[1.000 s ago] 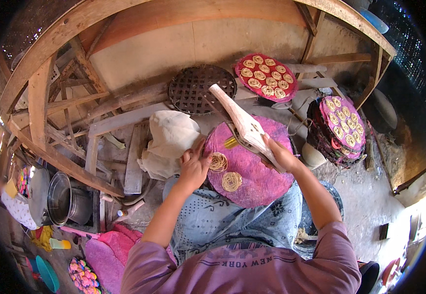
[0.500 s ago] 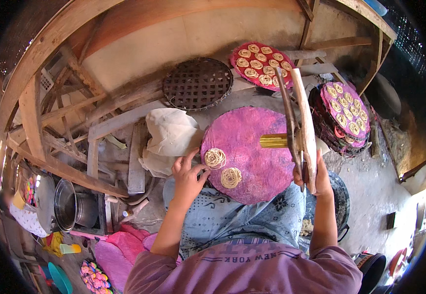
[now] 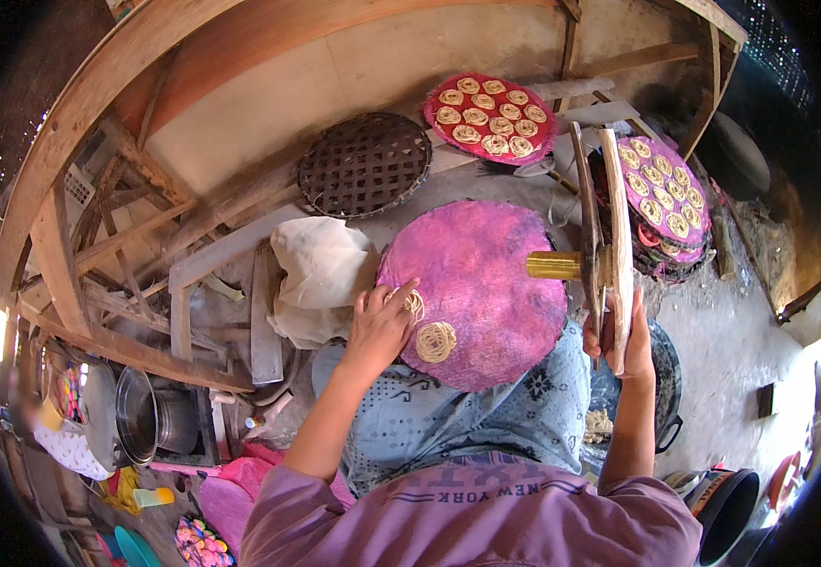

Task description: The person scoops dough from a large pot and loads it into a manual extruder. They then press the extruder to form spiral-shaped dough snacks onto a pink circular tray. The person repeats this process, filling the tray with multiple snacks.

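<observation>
Shirt (image 3: 524,524), purple, bearing dark lettering. Pink tray (image 3: 491,283), round, at our knees: two noodle coils (image 3: 436,342) on its left side, our left hand (image 3: 379,323) over one; whether its fingers pinch, we cannot tell. Wooden press (image 3: 619,241), brass tube (image 3: 554,265), clasped by our right hand's (image 3: 633,342) fingers. Red tray (image 3: 545,142) beyond, filled with coils. Dark basin (image 3: 666,378), right, holding pale lumps (image 3: 598,427).

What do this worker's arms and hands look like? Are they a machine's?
No, they are a person's: the left hand and right hand are ungloved, with no cables. Both forearms are bare below loose, short mauve sleeves, part of a shirt with dark lettering. No watch or bracelet shows; rings are too small to tell.
</observation>
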`<state>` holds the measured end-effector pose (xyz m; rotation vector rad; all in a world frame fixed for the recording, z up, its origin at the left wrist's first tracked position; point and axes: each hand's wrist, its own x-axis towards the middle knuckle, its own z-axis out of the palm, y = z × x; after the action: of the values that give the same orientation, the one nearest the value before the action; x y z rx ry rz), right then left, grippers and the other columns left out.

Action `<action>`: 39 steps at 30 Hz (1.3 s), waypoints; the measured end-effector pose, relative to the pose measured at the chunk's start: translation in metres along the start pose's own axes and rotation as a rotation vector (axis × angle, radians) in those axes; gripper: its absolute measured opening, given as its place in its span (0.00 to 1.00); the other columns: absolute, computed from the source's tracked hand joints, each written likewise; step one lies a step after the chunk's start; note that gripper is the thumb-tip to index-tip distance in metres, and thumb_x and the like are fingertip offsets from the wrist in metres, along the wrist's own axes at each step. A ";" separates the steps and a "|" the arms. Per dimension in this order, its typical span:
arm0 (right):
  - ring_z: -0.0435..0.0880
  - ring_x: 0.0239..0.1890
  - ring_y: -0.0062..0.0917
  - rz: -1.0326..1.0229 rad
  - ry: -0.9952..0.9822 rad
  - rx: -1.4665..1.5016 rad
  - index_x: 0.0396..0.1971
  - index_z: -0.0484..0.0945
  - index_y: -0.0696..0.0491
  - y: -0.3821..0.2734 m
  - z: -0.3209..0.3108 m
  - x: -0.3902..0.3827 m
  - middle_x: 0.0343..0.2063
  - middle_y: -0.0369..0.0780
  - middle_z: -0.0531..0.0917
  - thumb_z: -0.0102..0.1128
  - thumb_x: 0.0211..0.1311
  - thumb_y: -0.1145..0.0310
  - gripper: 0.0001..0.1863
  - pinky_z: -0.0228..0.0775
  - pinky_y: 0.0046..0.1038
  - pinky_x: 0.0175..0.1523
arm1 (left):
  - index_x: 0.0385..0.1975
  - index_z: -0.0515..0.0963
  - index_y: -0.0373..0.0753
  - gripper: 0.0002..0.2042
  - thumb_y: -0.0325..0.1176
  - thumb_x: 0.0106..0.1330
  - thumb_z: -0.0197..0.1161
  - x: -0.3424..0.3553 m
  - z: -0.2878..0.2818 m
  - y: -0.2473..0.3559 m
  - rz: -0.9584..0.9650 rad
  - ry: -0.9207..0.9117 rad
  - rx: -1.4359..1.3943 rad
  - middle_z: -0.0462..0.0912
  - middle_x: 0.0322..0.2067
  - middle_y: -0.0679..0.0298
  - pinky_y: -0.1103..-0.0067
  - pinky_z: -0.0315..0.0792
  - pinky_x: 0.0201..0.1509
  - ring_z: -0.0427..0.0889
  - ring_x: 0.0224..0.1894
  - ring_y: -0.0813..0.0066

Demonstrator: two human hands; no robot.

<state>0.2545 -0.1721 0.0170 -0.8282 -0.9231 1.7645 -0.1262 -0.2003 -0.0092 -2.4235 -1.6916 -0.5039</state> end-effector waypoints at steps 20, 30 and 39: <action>0.70 0.15 0.26 -0.016 -0.014 0.052 0.45 0.72 0.56 0.007 -0.005 -0.003 0.18 0.44 0.75 0.22 0.70 0.34 0.39 0.63 0.26 0.22 | 0.29 0.85 0.47 0.05 0.34 0.54 0.67 -0.008 0.003 -0.004 -0.193 0.072 -0.207 0.71 0.60 0.70 0.59 0.55 0.63 0.63 0.58 0.54; 0.69 0.15 0.26 -0.015 0.008 0.060 0.46 0.72 0.55 0.009 -0.012 -0.009 0.17 0.44 0.75 0.23 0.70 0.34 0.39 0.62 0.26 0.22 | 0.27 0.84 0.45 0.05 0.34 0.51 0.70 -0.004 0.010 0.000 -0.180 0.006 -0.169 0.68 0.62 0.70 0.59 0.55 0.63 0.63 0.60 0.54; 0.70 0.15 0.26 -0.018 0.015 0.033 0.46 0.72 0.55 0.012 -0.015 -0.011 0.18 0.43 0.75 0.23 0.69 0.33 0.39 0.63 0.25 0.22 | 0.26 0.83 0.43 0.05 0.32 0.50 0.70 -0.007 0.005 -0.004 -0.239 0.059 -0.143 0.70 0.61 0.72 0.57 0.57 0.61 0.63 0.59 0.54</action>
<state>0.2659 -0.1823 0.0012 -0.8078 -0.8868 1.7513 -0.1311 -0.2032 -0.0170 -2.2826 -1.9950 -0.7448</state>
